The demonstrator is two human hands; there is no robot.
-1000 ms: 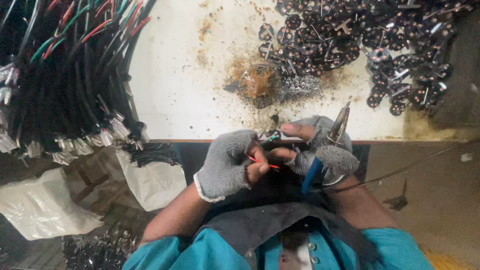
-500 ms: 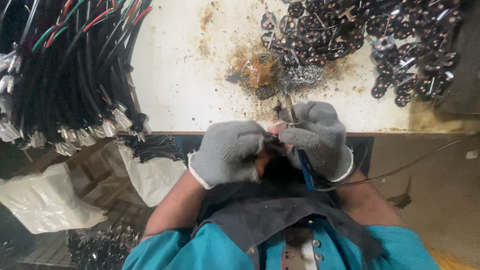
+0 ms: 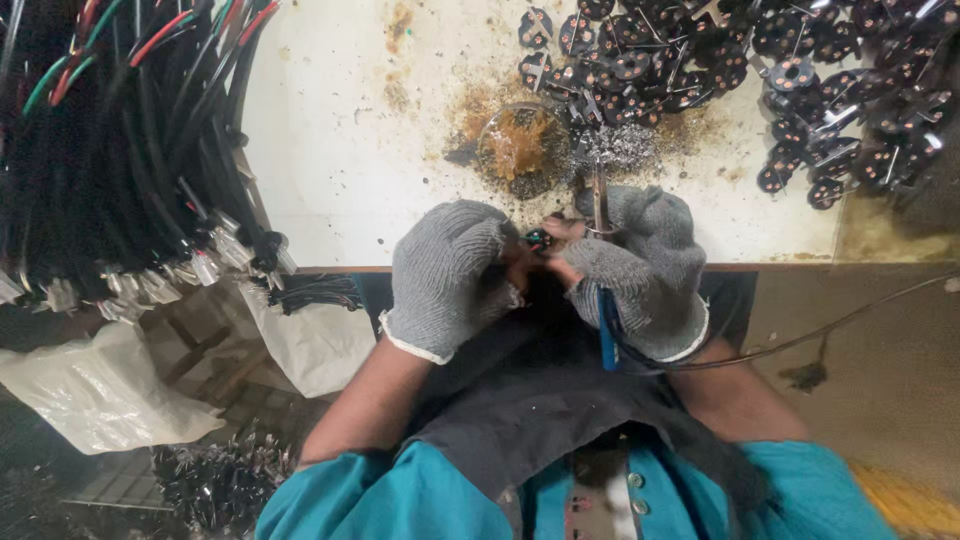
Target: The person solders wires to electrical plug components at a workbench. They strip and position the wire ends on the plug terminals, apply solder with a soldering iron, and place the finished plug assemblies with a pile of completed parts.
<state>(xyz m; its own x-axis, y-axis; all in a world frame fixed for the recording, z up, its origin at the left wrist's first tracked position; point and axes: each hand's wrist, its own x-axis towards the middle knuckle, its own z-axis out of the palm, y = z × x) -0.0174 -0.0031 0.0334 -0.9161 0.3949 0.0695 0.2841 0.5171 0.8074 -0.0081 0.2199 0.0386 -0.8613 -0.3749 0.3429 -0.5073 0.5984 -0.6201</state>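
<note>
Both hands wear grey knit gloves with the fingertips bare and meet at the near edge of a stained white table (image 3: 360, 150). My left hand (image 3: 447, 270) pinches a small dark part (image 3: 537, 238) between its fingertips. My right hand (image 3: 640, 268) grips a soldering iron (image 3: 599, 208) with a blue handle, its metal tip pointing away from me toward a round brown-crusted dish (image 3: 517, 148). The two hands touch at the fingertips around the small part.
A heap of small black round parts with metal pins (image 3: 770, 70) fills the table's far right. A thick bundle of black cables with coloured wires (image 3: 110, 150) hangs over the left side. White plastic bags (image 3: 100, 390) lie below left. A cord (image 3: 820, 330) trails right.
Both hands have shifted slightly forward and together over the table edge. The iron has swung from a slant to pointing straight away, toward the dish. The red wire seen earlier is hidden.
</note>
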